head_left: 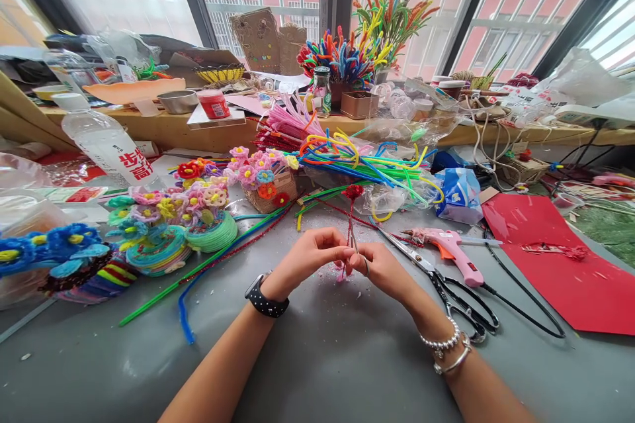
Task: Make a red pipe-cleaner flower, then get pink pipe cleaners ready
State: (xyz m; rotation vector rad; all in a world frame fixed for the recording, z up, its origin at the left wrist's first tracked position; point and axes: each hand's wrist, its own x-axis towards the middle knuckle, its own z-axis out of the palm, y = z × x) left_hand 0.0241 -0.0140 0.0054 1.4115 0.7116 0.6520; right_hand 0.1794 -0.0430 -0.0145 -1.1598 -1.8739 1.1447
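Observation:
Over the middle of the grey table my two hands meet. My left hand [315,257] pinches the stem of a red tinsel pipe-cleaner flower [353,192], which stands upright with its round head above my fingers. My right hand [384,271] is closed on what looks like a small pair of scissors; a metal loop shows by its fingers and a thin blade rises along the stem. Fingers hide most of this tool. Just beneath lie pink scraps [340,275]. To the right rest large black-handled scissors [441,281] and a pink glue gun [454,251].
Loose pipe cleaners [357,158] are heaped behind my hands. Finished flower baskets [159,247] and a water bottle [106,141] stand at left. A red sheet [560,277] lies at right, with the glue gun's black cable [526,310] beside it. A cluttered ledge [169,122] runs under the windows.

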